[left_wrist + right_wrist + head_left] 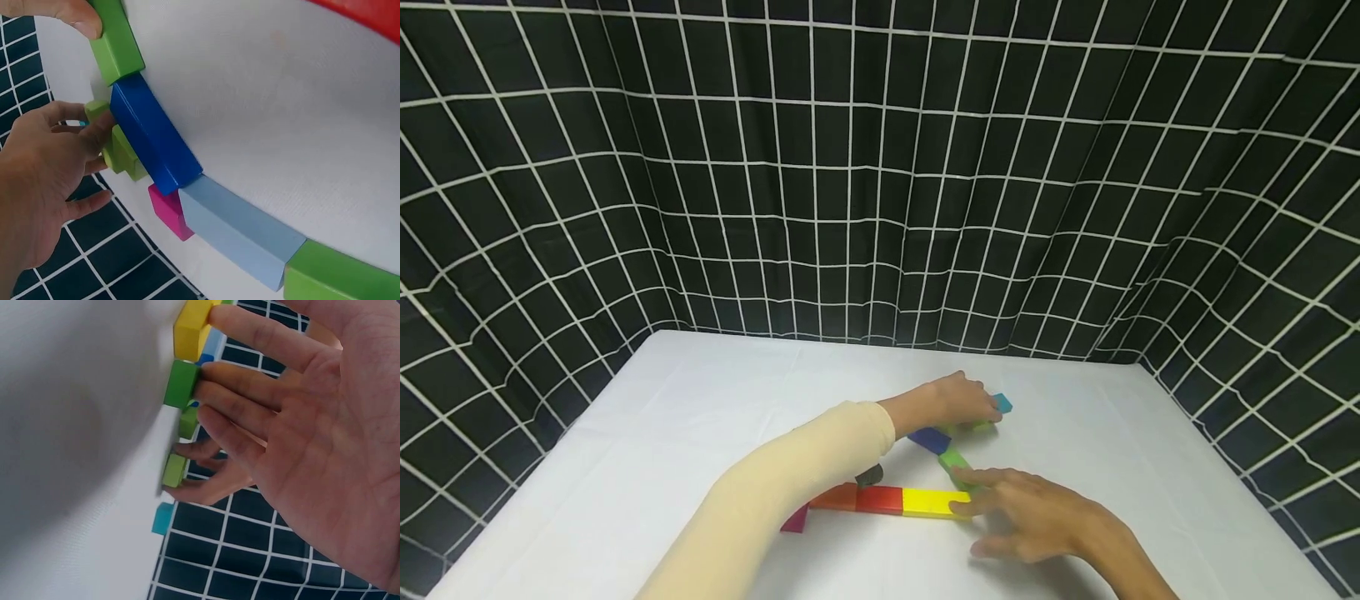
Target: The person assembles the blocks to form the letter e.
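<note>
I have a light green block [175,470] in my left hand's [955,400] grip, pinched between my fingers, on the far half of the table [700,383], right of its middle. Just beyond it, nearer the table's far right corner, sits a cyan block [1002,403]. On the near side of my left hand, a dark blue block [156,131] meets a green block [119,44] end to end, and a pale blue block [240,231] joins the dark blue one's other end; a pink block [169,212] lies against their outer side. My right hand [1030,512] grips nothing: its fingers reach out nearly straight, fingertips touching that green block and the right end of a yellow block [932,502]. From the yellow, a red block [880,499] and an orange block [835,497] run in line toward the table's left edge, with a magenta block [795,521] at the end and a dark grey piece [870,476] just behind the row. Past the table's far edge hangs black cloth [865,192] with a white grid.
</note>
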### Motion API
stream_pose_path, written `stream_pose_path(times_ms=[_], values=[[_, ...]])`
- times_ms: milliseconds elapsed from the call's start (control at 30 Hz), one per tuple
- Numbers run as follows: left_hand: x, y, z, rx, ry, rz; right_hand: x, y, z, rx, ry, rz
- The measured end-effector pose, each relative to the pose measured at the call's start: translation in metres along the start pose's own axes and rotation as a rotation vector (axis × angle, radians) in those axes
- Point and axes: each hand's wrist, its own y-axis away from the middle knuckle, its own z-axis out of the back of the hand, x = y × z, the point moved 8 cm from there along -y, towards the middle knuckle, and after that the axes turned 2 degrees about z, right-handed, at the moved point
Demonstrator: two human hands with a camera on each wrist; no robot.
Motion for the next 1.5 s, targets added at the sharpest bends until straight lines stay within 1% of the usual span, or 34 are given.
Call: stream_pose_path(times_ms=[100,200,267,367,433,500,633,733,867,967,1033,1100,1167,1267,1400,1500], values=[[0.004,0.004,0.001,-0.042,-0.014,0.003,0.001,-0.002,-0.001,0.005,0.002,-0.002],[0.009,0.014,0.01,-0.104,-0.001,-0.001,0.002,-0.004,0.0,0.006,0.006,0.005],[0.014,0.024,0.019,-0.157,0.026,-0.012,0.002,-0.005,0.0,0.011,0.001,0.003],[0.019,0.046,0.033,-0.22,0.04,-0.034,0.001,-0.004,-0.001,0.02,-0.015,-0.011],[0.022,0.065,0.041,-0.254,0.041,-0.04,0.0,-0.004,-0.001,0.024,-0.023,-0.022],[0.025,0.089,0.046,-0.286,0.032,-0.04,-0.001,-0.003,-0.002,0.027,-0.03,-0.026],[0.031,0.145,0.046,-0.341,0.068,-0.02,0.001,-0.006,-0.001,0.03,-0.035,-0.008],[0.031,0.184,0.044,-0.387,0.101,-0.022,0.001,-0.005,0.001,0.019,-0.027,-0.001],[0.023,0.23,0.041,-0.432,0.121,-0.047,-0.001,-0.004,0.002,0.01,-0.026,-0.003],[0.012,0.261,0.035,-0.455,0.132,-0.074,-0.002,-0.005,0.001,0.009,-0.025,0.005],[0.002,0.279,0.03,-0.472,0.13,-0.092,-0.002,-0.005,0.0,0.005,-0.016,0.013],[-0.008,0.294,0.024,-0.497,0.134,-0.113,-0.002,-0.004,0.0,0.001,-0.01,0.019],[-0.017,0.305,0.017,-0.517,0.147,-0.132,-0.003,-0.004,0.0,0.001,-0.007,0.019],[-0.031,0.318,0.006,-0.551,0.16,-0.16,-0.005,-0.004,-0.001,0.013,-0.022,0.005],[-0.046,0.328,-0.007,-0.591,0.127,-0.195,-0.007,-0.007,-0.003,0.031,-0.051,-0.018],[-0.056,0.333,-0.011,-0.594,0.106,-0.211,-0.007,-0.009,-0.003,0.035,-0.053,-0.014]])
